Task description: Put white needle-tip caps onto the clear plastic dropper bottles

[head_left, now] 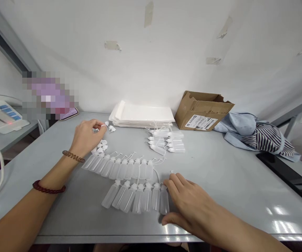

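The right hand lies at lower centre, fingers spread wide, just beside 7 clear plastic dropper bottles. At centre left, the left hand pinches a small white piece. The cardboard box's shipping label is unreadable.

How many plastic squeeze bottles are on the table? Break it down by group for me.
Bottles in the front row: 7
Bottles in the middle row: about 10, overlapping at the left end
Bottles in the back cluster: about 8, overlapping
Total: about 25
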{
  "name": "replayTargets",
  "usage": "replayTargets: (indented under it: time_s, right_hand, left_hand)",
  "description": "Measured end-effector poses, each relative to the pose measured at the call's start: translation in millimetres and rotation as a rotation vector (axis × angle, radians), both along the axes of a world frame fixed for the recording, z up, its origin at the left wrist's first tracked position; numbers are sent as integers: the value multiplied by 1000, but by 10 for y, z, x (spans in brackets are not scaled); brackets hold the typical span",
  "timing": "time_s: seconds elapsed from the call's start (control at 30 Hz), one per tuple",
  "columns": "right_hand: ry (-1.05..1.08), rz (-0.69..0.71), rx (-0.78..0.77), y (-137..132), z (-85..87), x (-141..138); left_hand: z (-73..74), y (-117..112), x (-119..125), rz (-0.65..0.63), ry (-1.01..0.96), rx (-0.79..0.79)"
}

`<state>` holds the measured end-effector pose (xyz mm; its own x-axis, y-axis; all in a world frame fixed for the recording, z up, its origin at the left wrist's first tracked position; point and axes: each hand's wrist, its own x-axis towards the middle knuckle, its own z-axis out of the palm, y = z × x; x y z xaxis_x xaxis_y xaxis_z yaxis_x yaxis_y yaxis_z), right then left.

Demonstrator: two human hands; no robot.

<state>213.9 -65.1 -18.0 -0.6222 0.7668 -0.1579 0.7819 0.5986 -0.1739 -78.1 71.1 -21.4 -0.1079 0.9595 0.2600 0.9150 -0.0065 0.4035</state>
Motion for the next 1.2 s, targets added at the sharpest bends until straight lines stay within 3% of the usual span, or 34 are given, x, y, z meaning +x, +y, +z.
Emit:
replayTargets:
  time_s: [0.27, 0.43, 0.57, 0.7, 0.83, 1.0, 1.1, 1.2]
  right_hand:
    - [44, -65, -103, 66, 158, 19]
    - [334, -233, 116, 160, 250, 225]
    - [607, -166, 307, 238, 191, 265]
    - [715, -164, 281, 259, 126, 179]
    - [811, -169, 132, 199, 88, 98]
    - [736, -324, -314, 109, 55, 47]
    - [767, -345, -493, 99, 50, 43]
    - [849, -335, -566, 116, 45, 53]
  left_hand:
    - [16, -18, 16, -39, -58, -12]
    - [65, -102, 146, -101, -185, -10]
    - [127, -272, 349, -188, -316, -48]
    - [155, -438, 545, -340, -608, -311]
    - [154, -569, 680, -566, -712, -432]
    - [166, -712, 746, -843, -729, -413]
    - [174, -750, 736, -922, -696, -404]
    - [175, -758, 721, -913, -682, -398]
